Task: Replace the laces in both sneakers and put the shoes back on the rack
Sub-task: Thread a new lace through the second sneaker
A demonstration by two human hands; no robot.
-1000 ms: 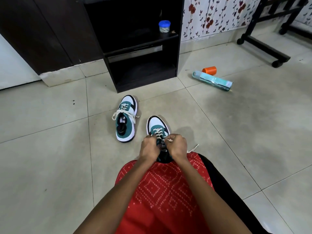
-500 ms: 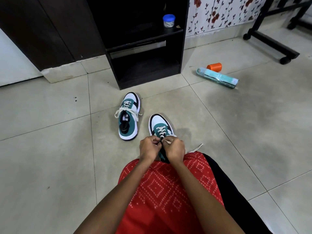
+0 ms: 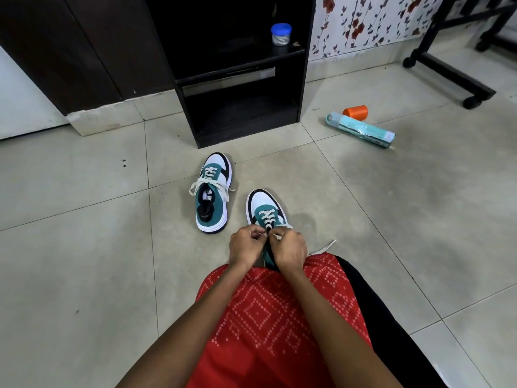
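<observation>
In front of the rack [image 3: 246, 127], the left hand [image 3: 247, 246] and right hand [image 3: 289, 249] pinch the lace [image 3: 267, 217] of the nearer sneaker [image 3: 263, 208].

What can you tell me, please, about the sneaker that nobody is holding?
The sneaker stands upright on the tiled floor, toe towards the black rack, touching nothing else. It has a white toe, teal panels, black trim, a thick white sole and a black lining. Its cream laces are threaded partway, the loose ends draped over both sides.

left hand [image 3: 247, 245]: pinching lace [image 3: 267, 217]; right hand [image 3: 289, 249]: pinching lace; sneaker [image 3: 261, 204]: on floor [image 3: 84, 247]
</observation>
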